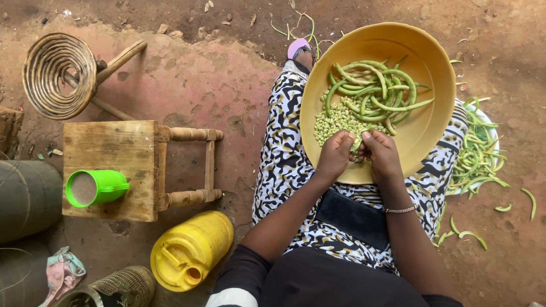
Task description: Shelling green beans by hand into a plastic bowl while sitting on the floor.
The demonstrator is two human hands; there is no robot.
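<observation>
A yellow basin point(424, 133) rests on my lap, over a black-and-white patterned skirt point(281, 159). Inside it lie several long green bean pods point(378, 88) and a heap of pale shelled beans point(333, 122). My left hand point(334, 154) and my right hand point(381, 154) meet at the near side of the basin, fingers pinched together on one green pod point(357, 143) between them. A thin bracelet point(400, 210) circles my right wrist. A dark phone point(352, 218) lies on my lap below the basin.
Emptied green pods point(475, 156) pile on a white plate at the right, some scattered on the earth floor. At left a wooden stool point(128, 170) carries a green mug point(94, 187). A yellow jerrycan point(190, 250), a coiled wire stand point(57, 74) and dark drums point(25, 196) sit nearby.
</observation>
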